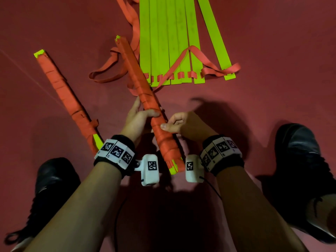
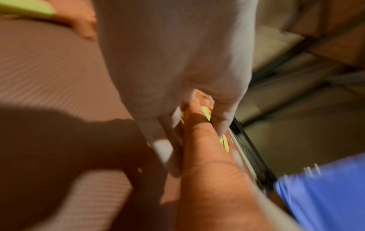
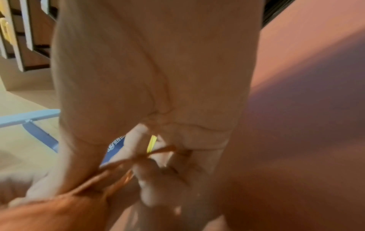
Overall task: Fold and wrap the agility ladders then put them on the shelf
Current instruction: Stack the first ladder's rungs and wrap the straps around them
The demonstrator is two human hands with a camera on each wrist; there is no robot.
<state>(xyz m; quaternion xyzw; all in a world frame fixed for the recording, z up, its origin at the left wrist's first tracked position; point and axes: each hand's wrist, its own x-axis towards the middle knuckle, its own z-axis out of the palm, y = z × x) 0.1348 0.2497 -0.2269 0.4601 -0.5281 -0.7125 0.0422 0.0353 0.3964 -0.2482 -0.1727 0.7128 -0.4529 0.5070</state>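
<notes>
I hold a long bundle of green rungs wrapped in orange strap (image 1: pixel 145 99) slanting above the red floor. My left hand (image 1: pixel 141 115) grips it from the left, thumb laid across the top. My right hand (image 1: pixel 174 124) pinches the orange strap against the bundle from the right. The left wrist view shows the wrapped bundle (image 2: pixel 205 156) close up and blurred, with fingers (image 2: pixel 164 150) beside it. In the right wrist view a thin orange strap (image 3: pixel 138 157) runs taut past my fingers (image 3: pixel 154 176). A second wrapped ladder (image 1: pixel 67 99) lies on the floor to the left.
An unwrapped ladder of several green rungs (image 1: pixel 171 39) lies ahead, its loose orange straps (image 1: pixel 107 73) trailing over the floor (image 1: pixel 272 51). My black shoes (image 1: pixel 301 171) sit at both lower sides. A shelf unit (image 3: pixel 25 40) shows blurred in the right wrist view.
</notes>
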